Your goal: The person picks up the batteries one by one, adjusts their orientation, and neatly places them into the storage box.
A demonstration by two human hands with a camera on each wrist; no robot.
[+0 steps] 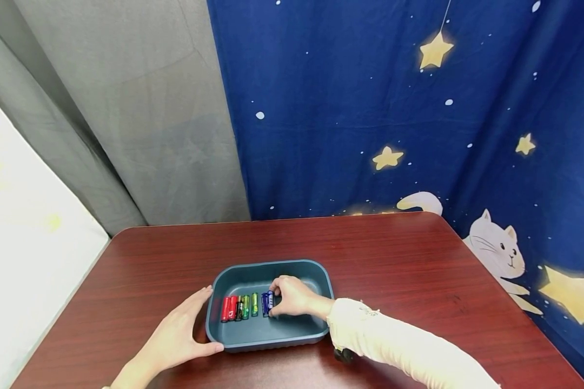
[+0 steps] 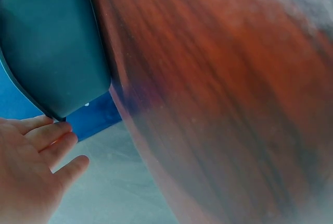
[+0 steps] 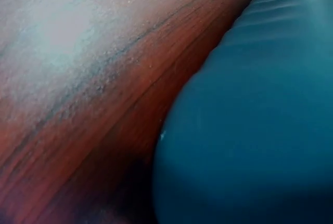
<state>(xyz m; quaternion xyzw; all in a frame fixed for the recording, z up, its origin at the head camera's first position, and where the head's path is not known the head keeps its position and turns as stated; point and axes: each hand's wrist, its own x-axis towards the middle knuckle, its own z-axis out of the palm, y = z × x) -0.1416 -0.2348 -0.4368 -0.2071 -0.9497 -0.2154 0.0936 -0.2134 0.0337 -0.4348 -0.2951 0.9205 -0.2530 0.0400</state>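
A dark teal plastic bin (image 1: 272, 336) sits on the table, and a row of several batteries lies inside it. From the left come two red batteries (image 1: 229, 309), a black one (image 1: 239, 309), green ones (image 1: 255, 305), then a blue battery (image 1: 265, 306). At the right end of the row my right hand (image 1: 296, 297) reaches in and pinches another blue battery (image 1: 270, 301) between thumb and fingers. Against the bin's left side, my left hand (image 1: 177, 330) rests with fingers and thumb spread. The left wrist view shows its fingertips (image 2: 62, 126) touching the rim.
The reddish-brown wooden table (image 1: 394, 259) extends around the bin. Behind it hang a grey curtain (image 1: 175, 135) and a blue curtain (image 1: 331, 119) with stars. In the right wrist view the bin's outer wall (image 3: 244, 130) hides the right hand.
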